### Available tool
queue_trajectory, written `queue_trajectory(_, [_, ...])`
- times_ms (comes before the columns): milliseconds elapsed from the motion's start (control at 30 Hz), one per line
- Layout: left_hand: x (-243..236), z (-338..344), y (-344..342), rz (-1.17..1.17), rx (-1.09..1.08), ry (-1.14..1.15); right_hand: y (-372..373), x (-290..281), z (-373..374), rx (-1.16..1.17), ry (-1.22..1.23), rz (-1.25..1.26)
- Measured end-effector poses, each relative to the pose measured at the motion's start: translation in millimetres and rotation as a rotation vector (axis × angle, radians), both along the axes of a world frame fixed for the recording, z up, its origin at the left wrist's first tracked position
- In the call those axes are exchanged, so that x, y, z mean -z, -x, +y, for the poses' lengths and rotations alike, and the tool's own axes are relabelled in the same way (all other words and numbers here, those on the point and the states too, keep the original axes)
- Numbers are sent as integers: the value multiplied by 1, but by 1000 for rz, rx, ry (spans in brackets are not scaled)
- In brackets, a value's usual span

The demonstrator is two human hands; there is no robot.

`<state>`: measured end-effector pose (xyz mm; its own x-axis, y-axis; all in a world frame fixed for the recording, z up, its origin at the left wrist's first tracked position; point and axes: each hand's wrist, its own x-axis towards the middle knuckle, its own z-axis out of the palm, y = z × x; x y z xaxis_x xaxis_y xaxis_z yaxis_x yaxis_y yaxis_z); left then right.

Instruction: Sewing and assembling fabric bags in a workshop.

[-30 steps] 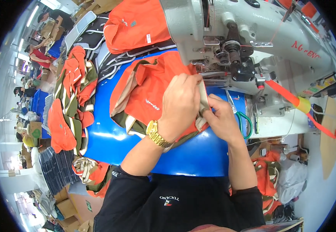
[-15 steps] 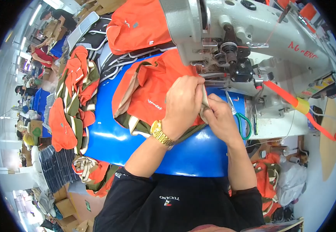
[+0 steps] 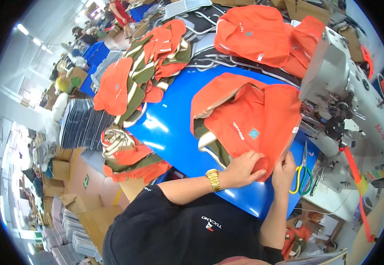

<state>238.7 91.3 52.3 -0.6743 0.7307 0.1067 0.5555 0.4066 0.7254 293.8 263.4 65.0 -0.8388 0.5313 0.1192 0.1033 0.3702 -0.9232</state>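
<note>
An orange sewn fabric piece (image 3: pixel 245 128) with cream and olive parts, looking like a bag body, is spread over the blue work surface (image 3: pixel 174 145). A small grey patch and a pale print show on its face. Its right edge lies close beneath the head of the sewing machine (image 3: pixel 333 75). At the near corner, my left hand (image 3: pixel 243 170), with a gold watch above it, grips the cloth between thumb and fingers. My right hand (image 3: pixel 283 173) pinches the right-hand edge of the same corner. The fingertips partly hide the cloth there.
Scissors (image 3: pixel 304 176) with green and yellow handles lie right of my right hand. Orange and olive fabric pieces (image 3: pixel 148 66) are heaped at the left edge. More orange pieces (image 3: pixel 251 35) lie at the back on black grey-edged panels. Stacked dark panels (image 3: pixel 84 123) stand further left.
The view has turned, shifting the machine rightward. My hands have moved from beside the machine head to the piece's near corner. The cloth lies more spread out, its grey patch now visible.
</note>
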Motion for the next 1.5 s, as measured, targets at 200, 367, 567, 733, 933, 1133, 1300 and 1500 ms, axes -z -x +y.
queue_trajectory(200, [-15, -14, -20, -229, 157, 46, -10, 9, -2, -114, 438, 170])
queue_trajectory(367, [-54, 8, -9, 171, 82, -274, -30, -1, -19, -101, 473, 195])
queue_trajectory(567, [-82, 15, -6, -37, 20, -192, -46, 5, -34, -107, 460, 252])
queue_trajectory(733, [-64, 5, 19, -168, -1, -344, -57, 4, -40, -104, 604, 252])
queue_trajectory(933, [-44, -6, 36, -543, 4, -568, -97, 26, -37, -250, 719, 168])
queue_trajectory(1133, [-63, 5, 59, -421, -93, -590, -107, 17, -67, -206, 910, -127])
queue_trajectory(1300, [-79, 9, 59, -301, -99, -548, -102, 21, -67, -92, 765, -95])
queue_trajectory(1500, [-86, 7, 64, 308, 34, -357, -90, 19, -56, -14, 641, 169])
